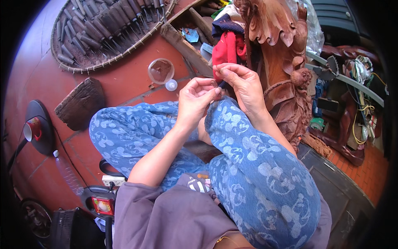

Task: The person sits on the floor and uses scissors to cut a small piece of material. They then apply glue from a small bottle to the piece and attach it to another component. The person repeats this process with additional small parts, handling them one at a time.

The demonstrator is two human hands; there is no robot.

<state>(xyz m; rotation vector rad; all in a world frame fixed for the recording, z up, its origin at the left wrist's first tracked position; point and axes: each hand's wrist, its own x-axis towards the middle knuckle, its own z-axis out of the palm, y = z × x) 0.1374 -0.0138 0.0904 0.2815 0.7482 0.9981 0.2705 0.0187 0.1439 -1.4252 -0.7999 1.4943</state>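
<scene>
My left hand (196, 99) is closed in a pinch above my raised knee, with a small brown piece (213, 83) at its fingertips. What the piece is made of cannot be made out. Beside it and slightly higher, my right hand (245, 86) is also closed, thumb against forefinger; anything it pinches is too small to see. The two hands are close together but apart. Just beyond them lies red cloth (226, 49). A large carved wooden figure (275, 62) stands beside my right hand. Left of my left hand sit a round clear tub (150, 74) with brown contents and a small white-capped bottle (171, 85).
A round woven tray (141, 43) of wood-handled carving tools lies at the far left, near a wooden box (184, 46). A wood block (83, 103), red mug (33, 129), plastic bottle (68, 173) and power strip (113, 180) are on my left. Tangled cables (365, 108) lie far right.
</scene>
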